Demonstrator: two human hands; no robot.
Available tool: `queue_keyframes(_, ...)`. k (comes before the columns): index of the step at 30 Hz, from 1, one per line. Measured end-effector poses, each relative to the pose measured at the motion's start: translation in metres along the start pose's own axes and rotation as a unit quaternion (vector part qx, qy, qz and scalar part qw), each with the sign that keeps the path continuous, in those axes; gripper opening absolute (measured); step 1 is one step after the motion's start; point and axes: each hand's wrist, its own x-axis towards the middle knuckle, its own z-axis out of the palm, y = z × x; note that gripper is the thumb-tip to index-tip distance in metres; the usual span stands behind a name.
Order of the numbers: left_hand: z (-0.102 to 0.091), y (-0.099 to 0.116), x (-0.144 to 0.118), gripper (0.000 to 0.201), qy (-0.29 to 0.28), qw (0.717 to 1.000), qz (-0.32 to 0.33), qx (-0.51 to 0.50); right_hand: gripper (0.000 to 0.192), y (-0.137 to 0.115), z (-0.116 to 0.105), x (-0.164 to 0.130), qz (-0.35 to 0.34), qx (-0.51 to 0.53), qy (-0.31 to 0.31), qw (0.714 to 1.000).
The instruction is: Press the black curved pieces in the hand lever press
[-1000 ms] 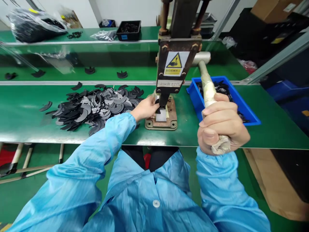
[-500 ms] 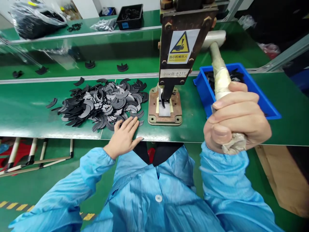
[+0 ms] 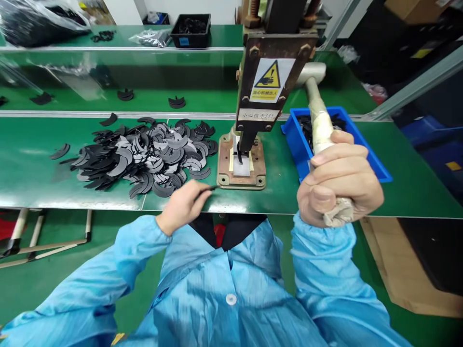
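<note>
Fingers of the left hand (image 3: 183, 206) pinch one black crescent piece (image 3: 206, 191) at lower centre; the right hand (image 3: 338, 180) grips the press lever (image 3: 320, 127). The pile (image 3: 144, 156) remains large, and the press base (image 3: 241, 166) holds no new piece yet.

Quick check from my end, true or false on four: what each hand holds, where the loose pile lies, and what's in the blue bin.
1. The right hand grips the press lever. True.
2. The left hand is empty. False: it pinches a thin dark piece.
3. The pile lies right of the press. False: it lies left.
4. The blue bin holds dark pieces. True.
</note>
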Motion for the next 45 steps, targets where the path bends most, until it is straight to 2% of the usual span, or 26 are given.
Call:
queue_keyframes(2, -0.002, 0.005, 0.035, 0.022, 0.020, 0.986, -0.128, -0.103, 0.050, 0.000, 0.001, 0.000, -0.009, 0.006, 0.007, 1.000)
queue_keyframes(4, 0.003, 0.004, 0.072, 0.031, 0.011, 0.957, -0.204, -0.207, 0.050, 0.001, 0.002, 0.001, -0.012, 0.010, 0.004, 1.000)
queue_keyframes(7, 0.018, -0.005, 0.120, 0.033, -0.010, 0.923, -0.255, -0.287, 0.048, 0.000, 0.001, 0.002, -0.012, 0.013, -0.008, 1.000)
queue_keyframes(11, 0.038, -0.017, 0.150, 0.028, -0.037, 0.915, -0.266, -0.300, 0.047, -0.001, -0.001, 0.003, -0.013, 0.009, -0.014, 1.000)
queue_keyframes(19, 0.037, -0.012, 0.155, 0.031, -0.026, 0.902, -0.285, -0.324, 0.045, 0.002, -0.003, -0.001, -0.006, -0.006, -0.010, 1.000)
queue_keyframes(28, 0.030, -0.012, 0.163, 0.035, -0.063, 0.929, -0.273, -0.244, 0.046, 0.002, -0.002, -0.001, -0.007, 0.010, -0.002, 1.000)
queue_keyframes(35, 0.024, -0.016, 0.173, 0.043, -0.134, 0.891, -0.321, -0.293, 0.052, 0.004, 0.001, -0.004, -0.005, 0.005, 0.027, 1.000)
queue_keyframes(41, 0.028, -0.024, 0.175, 0.046, -0.153, 0.849, -0.358, -0.357, 0.052, 0.000, 0.000, -0.003, 0.011, -0.002, 0.031, 0.999)
queue_keyframes(45, 0.031, -0.022, 0.172, 0.046, -0.137, 0.831, -0.382, -0.380, 0.053, 0.000, 0.004, -0.004, 0.013, 0.002, 0.039, 0.999)
